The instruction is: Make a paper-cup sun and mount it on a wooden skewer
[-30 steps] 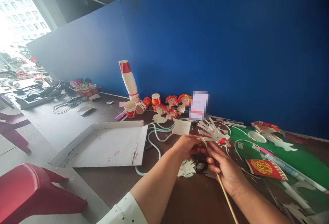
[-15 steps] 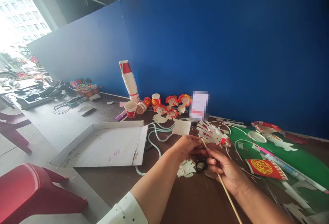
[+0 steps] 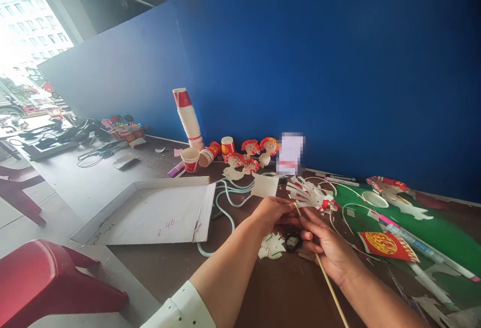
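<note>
A thin wooden stick [image 3: 328, 283] slants up from the lower edge between both hands. My right hand [image 3: 325, 240] is closed around its upper part. At the stick's top end, the fingers of my left hand [image 3: 276, 213] are pinched together. Just beyond the fingertips lies a paper-cup cutout [image 3: 310, 193] with white fanned strips and a red band; whether my fingers touch it is hard to tell. Below the hands are a white scalloped paper cutout [image 3: 272, 246] and a black ring-shaped thing [image 3: 293, 241], partly hidden.
A shallow white box lid [image 3: 150, 212] sits left, beside pale cables [image 3: 225, 192]. Behind stand a stack of paper cups [image 3: 189, 122] and red-fringed paper figures [image 3: 250, 148] by the blue partition [image 3: 300, 67]. Right, a green mat [image 3: 432, 237] bears a cut red cup piece [image 3: 389, 246] and a pink-capped pen [image 3: 409, 240].
The lower end of the stick has swung slightly left, and my right hand has shifted a little left with it. My left hand stays nearly in place.
</note>
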Demonstrator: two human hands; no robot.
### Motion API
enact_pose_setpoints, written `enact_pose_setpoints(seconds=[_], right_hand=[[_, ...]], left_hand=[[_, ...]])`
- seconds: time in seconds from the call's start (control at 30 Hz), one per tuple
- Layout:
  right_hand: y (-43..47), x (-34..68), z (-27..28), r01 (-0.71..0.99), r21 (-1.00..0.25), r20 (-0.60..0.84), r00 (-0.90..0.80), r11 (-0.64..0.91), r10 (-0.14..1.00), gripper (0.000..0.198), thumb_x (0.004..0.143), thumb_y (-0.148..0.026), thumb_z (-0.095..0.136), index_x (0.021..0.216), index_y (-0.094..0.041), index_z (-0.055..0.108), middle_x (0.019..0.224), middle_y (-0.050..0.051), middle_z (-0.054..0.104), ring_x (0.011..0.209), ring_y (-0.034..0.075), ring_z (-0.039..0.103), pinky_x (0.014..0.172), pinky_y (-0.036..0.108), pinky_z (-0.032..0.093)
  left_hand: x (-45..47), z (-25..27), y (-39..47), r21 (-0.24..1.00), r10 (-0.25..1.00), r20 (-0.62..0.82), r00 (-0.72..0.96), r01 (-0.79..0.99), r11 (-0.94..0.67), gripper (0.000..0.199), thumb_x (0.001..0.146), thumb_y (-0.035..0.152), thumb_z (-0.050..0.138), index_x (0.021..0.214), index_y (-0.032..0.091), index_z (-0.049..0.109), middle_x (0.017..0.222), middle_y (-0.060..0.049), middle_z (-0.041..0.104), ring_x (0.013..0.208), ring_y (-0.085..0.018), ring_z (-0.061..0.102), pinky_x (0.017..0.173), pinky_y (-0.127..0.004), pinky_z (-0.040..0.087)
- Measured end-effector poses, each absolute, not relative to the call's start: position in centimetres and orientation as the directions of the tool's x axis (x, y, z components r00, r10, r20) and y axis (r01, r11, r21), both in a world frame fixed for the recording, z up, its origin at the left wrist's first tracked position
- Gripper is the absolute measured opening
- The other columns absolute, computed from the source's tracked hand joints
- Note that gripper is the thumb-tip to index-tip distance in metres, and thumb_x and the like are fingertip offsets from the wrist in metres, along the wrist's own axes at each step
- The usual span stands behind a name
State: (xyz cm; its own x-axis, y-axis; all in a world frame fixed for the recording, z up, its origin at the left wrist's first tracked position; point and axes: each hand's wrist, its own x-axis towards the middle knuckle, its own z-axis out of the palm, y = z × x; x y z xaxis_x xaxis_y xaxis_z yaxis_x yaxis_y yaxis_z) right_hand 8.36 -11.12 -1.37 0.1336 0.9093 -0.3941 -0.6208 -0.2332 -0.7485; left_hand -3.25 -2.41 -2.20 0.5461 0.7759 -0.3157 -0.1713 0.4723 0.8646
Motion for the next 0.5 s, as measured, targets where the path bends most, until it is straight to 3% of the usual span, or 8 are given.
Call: enact_pose_setpoints(seconds=[0.3,0.5], right_hand=[[-10.97,8.41,-1.62,-0.572,-0.787,-0.381,0.152,-0.233,0.912,0.037,0.068,-0.014,0.072,0.104,-0.022,0.067,0.077,0.004,0.069,0.042,0.001,0.043,0.030,0.006,0.022],[-11.24,8.14,-1.74,-0.480,-0.851,-0.346,0.208,-0.212,0.915,0.036,0.065,-0.019,0.073,0.101,-0.023,0.070,0.073,0.003,0.067,0.043,0.005,0.043,0.029,0.011,0.023]], left_hand=[[-3.10,-1.43,-2.81,0.863,0.777,-0.370,0.509,-0.121,0.490,0.009,0.077,0.018,0.066,0.072,0.010,0.066,0.057,0.001,0.058,0.053,-0.009,0.058,0.065,-0.024,0.053],[-2.76,-1.37,-2.94,0.883,0.843,-0.411,0.348,-0.079,0.463,0.006,0.073,0.015,0.067,0.068,0.012,0.064,0.059,0.000,0.061,0.051,-0.009,0.055,0.057,-0.022,0.050]])
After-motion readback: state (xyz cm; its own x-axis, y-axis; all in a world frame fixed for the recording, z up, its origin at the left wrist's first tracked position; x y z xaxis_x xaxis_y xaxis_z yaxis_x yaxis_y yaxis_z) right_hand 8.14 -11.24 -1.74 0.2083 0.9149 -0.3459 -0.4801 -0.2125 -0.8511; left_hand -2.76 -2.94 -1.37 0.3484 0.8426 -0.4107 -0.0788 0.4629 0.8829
